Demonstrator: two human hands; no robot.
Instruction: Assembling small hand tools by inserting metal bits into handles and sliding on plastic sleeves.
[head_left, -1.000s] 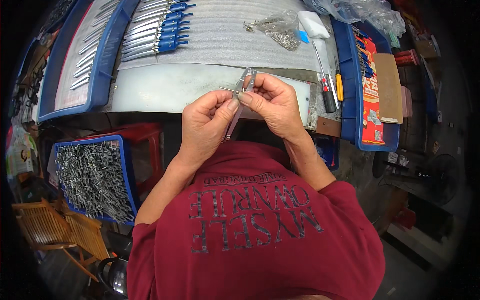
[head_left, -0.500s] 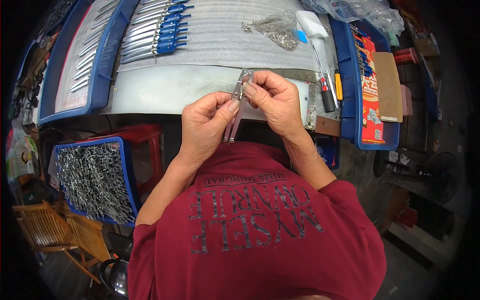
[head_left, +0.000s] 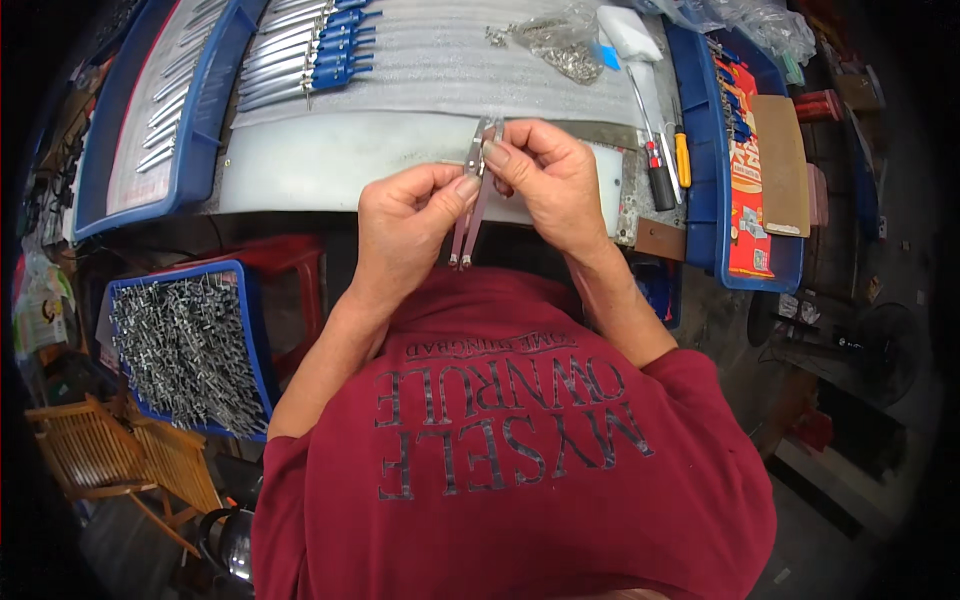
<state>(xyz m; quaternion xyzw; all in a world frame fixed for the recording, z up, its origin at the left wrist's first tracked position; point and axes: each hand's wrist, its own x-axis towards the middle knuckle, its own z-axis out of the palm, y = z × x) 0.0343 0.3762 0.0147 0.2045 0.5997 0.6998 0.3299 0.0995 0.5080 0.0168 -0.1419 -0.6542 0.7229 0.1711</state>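
From where I stand, the slim two-armed metal piece [head_left: 477, 222] is up in the air between the hands, its upper end over the white front strip of the tabletop [head_left: 300, 165] and its lower tips hanging past the near edge, close to the maroon shirt [head_left: 520, 420]. The left hand [head_left: 405, 225] has its grip pinched around the middle, thumb against forefinger; the right hand [head_left: 552, 190] has a like grip, thumb and finger closed on the piece nearer the top. I'd judge it light and stiff, smooth enough to slide a little in bare fingers (how the arms join is hidden by the thumbs). The best hold looks to be on the flat sides near the middle, clear of the tips.

As for containers, the blue tray [head_left: 200, 125] at left holds a row of silver pieces on pale lining. Below it, the blue bin [head_left: 256, 340] is heaped with tangled grey metal parts. At right, the blue crate [head_left: 708, 170] has blue-handled pieces, a red printed package [head_left: 750, 255] and brown cardboard [head_left: 782, 165]. Towards the back, a clear bag [head_left: 572, 55] lies with small shiny bits inside.
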